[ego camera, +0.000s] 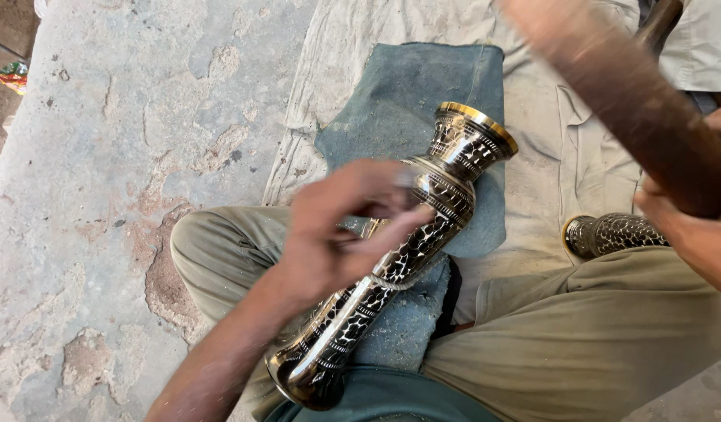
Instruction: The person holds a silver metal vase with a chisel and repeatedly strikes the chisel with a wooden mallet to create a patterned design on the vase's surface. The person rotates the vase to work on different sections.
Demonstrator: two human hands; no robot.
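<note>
Head view looks down on a seated person with a tall metal vase (399,258) lying tilted across the lap, its gold-rimmed mouth pointing up and away and its base near the body. A blue-grey cloth (407,101) lies under the vase, spread over a larger pale sheet (548,156) on the cracked concrete floor (126,156). The vase already shows a finished black-and-silver crackle pattern with engraved bands along its whole visible length, so the decorating looks done; what remains seems to be wiping or finishing, though that is only a judgement.

The left hand (341,227) hovers over the middle of the vase, fingers loosely curled and blurred by motion; whether it pinches anything I cannot tell. The right hand (681,227) sits at the right edge, partly hidden behind a blurred forearm, near a second patterned vase (610,233) lying beside the knee; its grip cannot be made out.
</note>
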